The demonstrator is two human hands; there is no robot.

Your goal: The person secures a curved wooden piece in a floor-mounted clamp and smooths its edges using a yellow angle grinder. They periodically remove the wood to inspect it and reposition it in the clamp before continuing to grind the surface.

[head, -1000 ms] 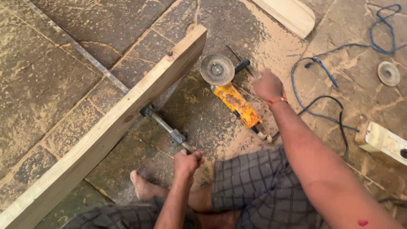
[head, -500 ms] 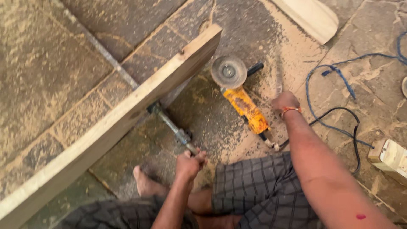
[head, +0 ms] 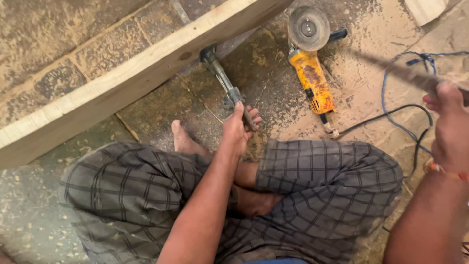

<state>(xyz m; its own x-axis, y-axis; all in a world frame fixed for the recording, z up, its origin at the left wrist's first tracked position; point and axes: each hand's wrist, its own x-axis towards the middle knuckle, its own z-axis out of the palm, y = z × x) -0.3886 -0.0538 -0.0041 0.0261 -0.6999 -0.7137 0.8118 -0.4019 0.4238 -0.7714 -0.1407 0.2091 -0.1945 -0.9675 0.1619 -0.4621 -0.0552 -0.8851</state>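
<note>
I sit cross-legged on a stone floor. My left hand (head: 239,128) grips the handle end of a metal bar clamp (head: 222,78), whose far end is fixed on a long pale wooden plank (head: 122,88) standing on edge. My right hand (head: 448,124) is raised at the right edge and holds a long thin dark tool (head: 395,71), blurred, that points up and left. A yellow angle grinder (head: 311,73) with a round disc lies on the floor between my hands.
Sawdust covers the floor around the grinder. A blue cable (head: 391,98) and a black cable (head: 386,117) loop on the floor at right. A second pale wood piece (head: 425,9) lies at the top right corner. My bare foot (head: 183,137) rests below the plank.
My right hand has left the floor near the grinder and come up at the right holding a long thin tool. My left hand stays on the clamp. The view has moved closer.
</note>
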